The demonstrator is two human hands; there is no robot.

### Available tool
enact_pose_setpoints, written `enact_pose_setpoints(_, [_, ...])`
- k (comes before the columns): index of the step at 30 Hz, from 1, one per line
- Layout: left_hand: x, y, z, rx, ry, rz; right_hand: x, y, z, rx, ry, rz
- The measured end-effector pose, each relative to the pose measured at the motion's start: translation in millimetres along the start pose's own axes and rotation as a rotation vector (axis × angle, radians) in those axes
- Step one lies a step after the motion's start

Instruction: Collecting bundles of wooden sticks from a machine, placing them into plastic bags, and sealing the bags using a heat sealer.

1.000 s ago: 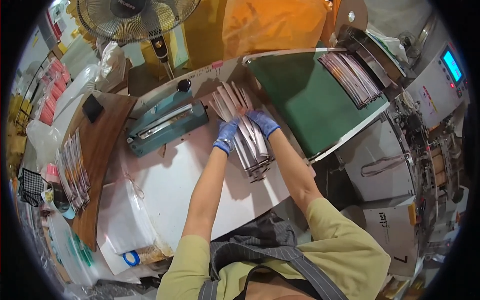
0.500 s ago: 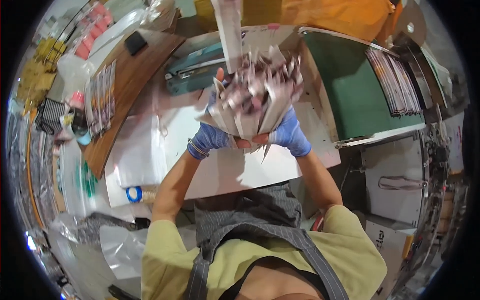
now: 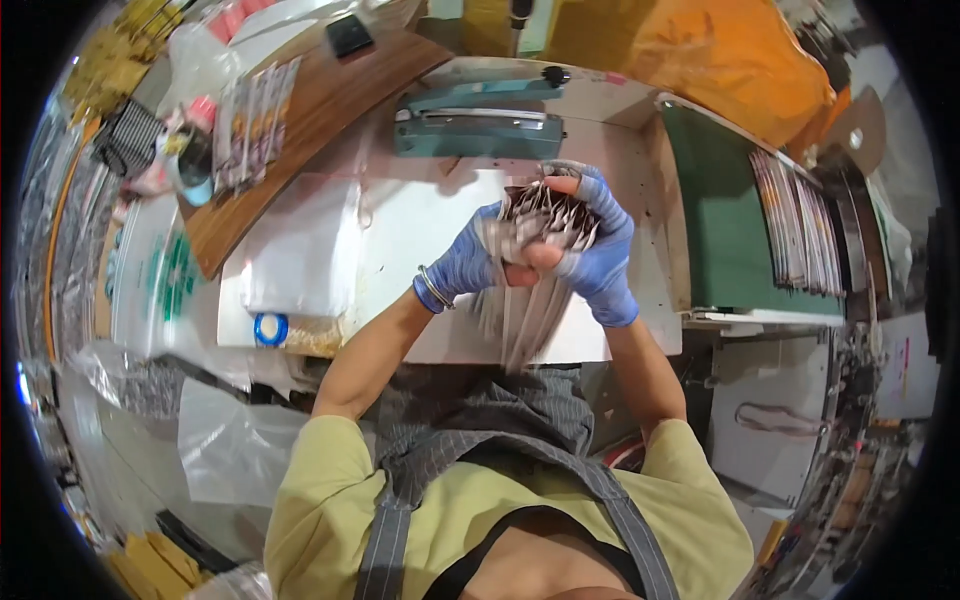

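Both my hands wear blue fingerless gloves. Between them, above the white work surface point(image 3: 410, 330), is a bunch of thin flat packets point(image 3: 525, 315), whitish with brown tones. My left hand point(image 3: 465, 255) grips its left side, thumb in front. On the other side my right hand point(image 3: 605, 250) wraps over the top of the bunch, fingers curled round it. The packets' lower ends fan out and hang down towards me, slightly blurred. Just beyond my hands stands a teal bar heat sealer point(image 3: 480, 135).
Clear plastic bags point(image 3: 300, 250) lie at the left, a blue tape roll point(image 3: 270, 329) before them. Similar packets point(image 3: 255, 125) rest on a brown board point(image 3: 330, 95); more packets point(image 3: 800, 225) line a green-topped box point(image 3: 715, 210) at right. An orange sack point(image 3: 735, 70) sits behind.
The bunch has turned and come lower and nearer, its ends now hanging towards me. My right hand has shifted from underneath to over its top. The view has shifted, showing the whole sealer.
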State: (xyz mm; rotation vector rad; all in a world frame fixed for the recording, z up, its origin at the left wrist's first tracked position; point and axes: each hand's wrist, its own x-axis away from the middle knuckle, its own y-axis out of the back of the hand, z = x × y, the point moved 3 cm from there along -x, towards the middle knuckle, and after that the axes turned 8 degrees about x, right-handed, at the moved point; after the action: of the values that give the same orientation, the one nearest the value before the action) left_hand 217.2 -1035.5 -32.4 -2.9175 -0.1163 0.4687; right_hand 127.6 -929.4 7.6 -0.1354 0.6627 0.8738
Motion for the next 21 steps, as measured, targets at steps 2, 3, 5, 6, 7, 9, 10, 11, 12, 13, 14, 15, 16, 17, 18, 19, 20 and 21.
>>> enact_pose_setpoints(2, [31, 4, 6, 0.161, 0.133, -0.095, -3, -21, 4, -0.123, -0.331, 0.114])
enact_pose_setpoints(3, [47, 2, 21, 0.425, 0.283, -0.076, 2, -33, -1, -0.285, -0.497, 0.241])
enact_pose_setpoints(5, [81, -16, 43, 0.766, 0.395, -0.259, 17, -50, -23, -0.517, -0.736, 0.562])
enact_pose_setpoints(6, [102, -19, 61, 0.912, 0.371, -0.338, 26, -63, -29, -0.556, -0.719, 0.692])
enact_pose_setpoints(7, [115, -17, 69, 0.879, 0.402, -0.416, 40, -76, -41, -0.705, -0.766, 0.704])
enact_pose_setpoints(9, [137, 6, 65, 0.556, 0.415, -0.533, 58, -102, -63, -0.87, -0.817, 0.734])
enact_pose_setpoints(10, [148, 25, 57, 0.421, 0.628, -0.434, 63, -110, -72, -0.816, -0.828, 0.7])
enact_pose_setpoints(11, [162, 53, 43, 0.281, 0.835, -0.329, 64, -116, -78, -0.762, -0.833, 0.668])
enact_pose_setpoints(12, [175, 95, 29, 0.162, 0.73, -0.501, 63, -121, -80, -0.768, -0.831, 0.683])
enact_pose_setpoints(13, [185, 135, -3, -0.058, 0.471, -0.606, 64, -122, -85, -0.67, -0.881, 0.661])
enact_pose_setpoints(14, [205, 174, -20, -0.57, 0.357, -0.779, 63, -126, -89, -0.572, -0.924, 0.646])
enact_pose_setpoints(15, [228, 207, -21, -0.834, 0.304, -0.686, 62, -135, -91, -0.575, -0.909, 0.66])
enact_pose_setpoints(16, [244, 225, -19, -1.095, 0.252, -0.582, 64, -143, -96, -0.568, -0.916, 0.659])
enact_pose_setpoints(17, [239, 225, -18, -1.098, 0.238, -0.575, 66, -143, -102, -0.55, -0.924, 0.635])
enact_pose_setpoints(18, [235, 225, -16, -0.984, 0.324, -0.653, 67, -143, -103, -0.571, -0.836, 0.676])
enact_pose_setpoints(19, [227, 225, -20, -0.882, 0.393, -0.723, 72, -147, -112, -0.572, -0.815, 0.673])
enact_pose_setpoints(20, [220, 219, -9, -0.715, 0.472, -0.649, 75, -154, -119, -0.574, -0.78, 0.672])
enact_pose_setpoints(21, [202, 190, -10, -0.62, 0.427, -0.56, 77, -158, -123, -0.411, -0.765, 0.716])
